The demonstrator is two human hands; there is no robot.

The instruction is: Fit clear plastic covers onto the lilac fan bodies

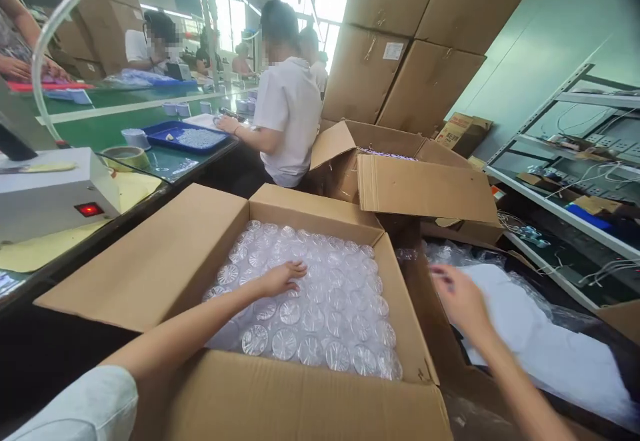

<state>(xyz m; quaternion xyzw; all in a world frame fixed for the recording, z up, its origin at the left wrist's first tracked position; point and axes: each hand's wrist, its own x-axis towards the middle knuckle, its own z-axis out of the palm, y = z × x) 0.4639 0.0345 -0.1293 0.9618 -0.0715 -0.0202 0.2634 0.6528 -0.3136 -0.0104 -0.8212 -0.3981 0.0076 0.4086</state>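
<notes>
An open cardboard box point(165, 254) stands in the middle, filled with rows of round items in clear plastic wrap point(313, 318). My left hand point(284, 278) rests on top of these wrapped items, its fingers apart and nothing in them. To the right of the box, my right hand point(461, 298) is over a dark container with white sheets point(575, 361) and clear plastic bags. Motion smears its fingers, so whether it holds anything cannot be made out.
A workbench with a blue tray point(185, 136) and a white device point(55, 184) runs along the left. A person in white point(290, 114) works there. Behind are another open box point(430, 188) and stacked cartons point(390, 48); metal shelving point(560, 194) stands right.
</notes>
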